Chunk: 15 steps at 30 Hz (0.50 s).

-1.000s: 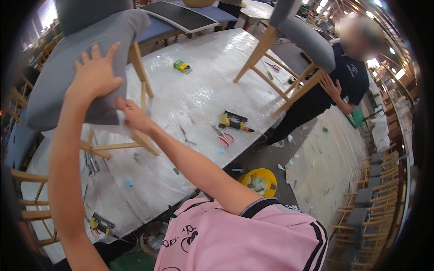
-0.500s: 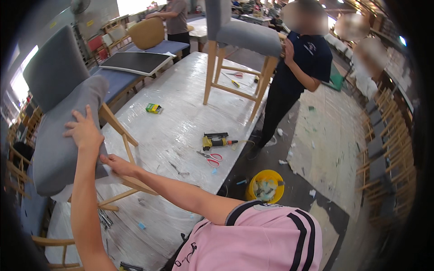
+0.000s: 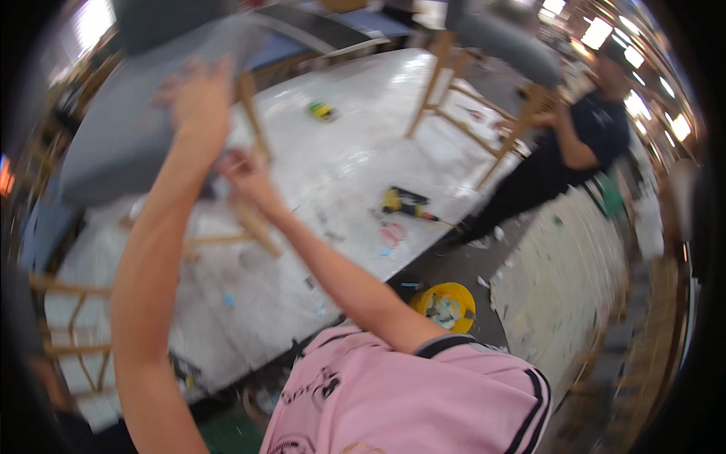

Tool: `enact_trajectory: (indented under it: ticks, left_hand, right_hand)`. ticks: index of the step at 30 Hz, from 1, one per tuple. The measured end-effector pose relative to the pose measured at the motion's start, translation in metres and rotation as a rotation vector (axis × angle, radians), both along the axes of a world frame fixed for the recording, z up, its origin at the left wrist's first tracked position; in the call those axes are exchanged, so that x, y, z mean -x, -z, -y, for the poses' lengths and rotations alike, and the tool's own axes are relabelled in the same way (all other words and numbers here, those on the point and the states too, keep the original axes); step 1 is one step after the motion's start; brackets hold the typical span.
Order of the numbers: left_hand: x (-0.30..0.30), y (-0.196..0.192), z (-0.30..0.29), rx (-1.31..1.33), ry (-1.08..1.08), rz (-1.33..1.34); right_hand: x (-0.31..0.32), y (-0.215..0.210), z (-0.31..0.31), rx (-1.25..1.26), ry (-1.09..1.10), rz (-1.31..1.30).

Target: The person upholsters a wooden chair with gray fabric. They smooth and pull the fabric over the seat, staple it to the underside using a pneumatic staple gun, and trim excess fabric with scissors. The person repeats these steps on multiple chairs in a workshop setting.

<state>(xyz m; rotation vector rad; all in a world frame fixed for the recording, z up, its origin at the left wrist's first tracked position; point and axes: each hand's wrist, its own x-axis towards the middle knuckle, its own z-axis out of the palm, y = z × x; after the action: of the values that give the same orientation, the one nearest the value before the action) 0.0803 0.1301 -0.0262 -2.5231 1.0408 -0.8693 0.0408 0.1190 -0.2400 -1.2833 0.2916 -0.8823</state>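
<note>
A grey upholstered chair [image 3: 125, 125] with wooden legs stands on the plastic-covered table at the left. My left hand [image 3: 198, 102] lies on its seat, fingers spread over the grey fabric. Beside the seat's near right edge, above a wooden leg, is my right hand [image 3: 248, 175], its fingers curled in. Motion blur hides what those fingers hold.
On the table [image 3: 355, 113] lie a yellow-and-black staple gun [image 3: 404, 202], red-handled scissors [image 3: 393, 233] and a small green-yellow box [image 3: 321, 111]. A co-worker [image 3: 586, 125] stands by another grey chair [image 3: 507, 41]. A yellow bucket [image 3: 469, 312] of scraps sits on the floor.
The whole view has shifted, so the chair and table sit higher in the picture. My left hand stays on the seat; my right hand stays by its edge. The co-worker's posture has changed beside the other chair.
</note>
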Motion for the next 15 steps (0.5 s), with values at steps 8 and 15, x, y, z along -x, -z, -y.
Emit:
enact_trajectory:
  ticks: [8,15]
  left_hand:
    - [0.017,0.001,0.018,-0.003,-0.008,0.084]
    - [0.027,0.0,0.006,-0.017,0.021,0.035]
  right_hand:
    - [0.074,-0.073,0.006,-0.157,-0.209,-0.028]
    - [0.082,-0.079,-0.002,-0.389,-0.427,0.042]
